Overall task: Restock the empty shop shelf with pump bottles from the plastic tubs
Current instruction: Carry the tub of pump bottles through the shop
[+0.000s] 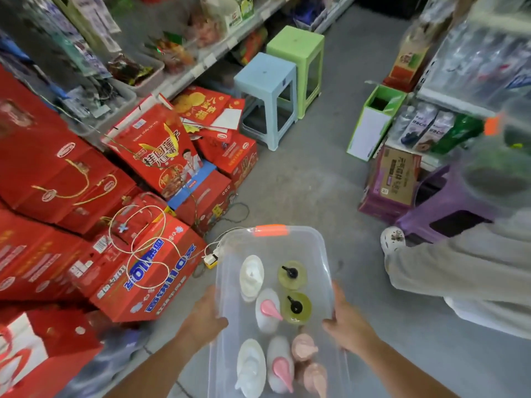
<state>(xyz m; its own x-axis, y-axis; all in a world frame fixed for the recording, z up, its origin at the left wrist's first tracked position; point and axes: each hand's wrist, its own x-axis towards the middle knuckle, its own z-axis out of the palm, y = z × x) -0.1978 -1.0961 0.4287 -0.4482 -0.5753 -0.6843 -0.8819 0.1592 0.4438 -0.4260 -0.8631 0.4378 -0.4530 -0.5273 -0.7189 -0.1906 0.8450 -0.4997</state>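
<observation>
A clear plastic tub with an orange latch hangs over the grey floor at the bottom centre. My left hand grips its left rim and my right hand grips its right rim. Several pump bottles stand inside: a white one, two green ones with black pumps, white ones with pink pumps, another white one and pink ones. The shelf for them is not clearly in view.
Red gift cartons are stacked along the left under stocked shelves. A blue stool and a green stool stand ahead. At right are a purple stool, cartons, drink shelves and another person's leg.
</observation>
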